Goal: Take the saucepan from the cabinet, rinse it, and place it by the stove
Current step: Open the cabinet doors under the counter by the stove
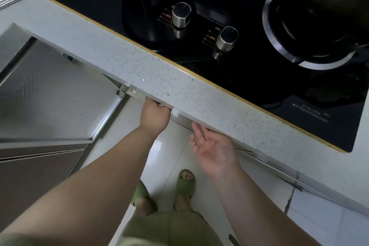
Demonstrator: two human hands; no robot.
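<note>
The task is just starting. The left hand (154,115) reaches under the table (159,78) edge into the cabinet; its fingers are hidden, so I cannot tell what it holds. The right hand (214,153) is open, holding nothing. The saucepan is not seen. Rinsing and placing by the stove (219,26) remain.

The left hand (154,115) has its fingers hidden under the countertop (179,94) edge.
</note>
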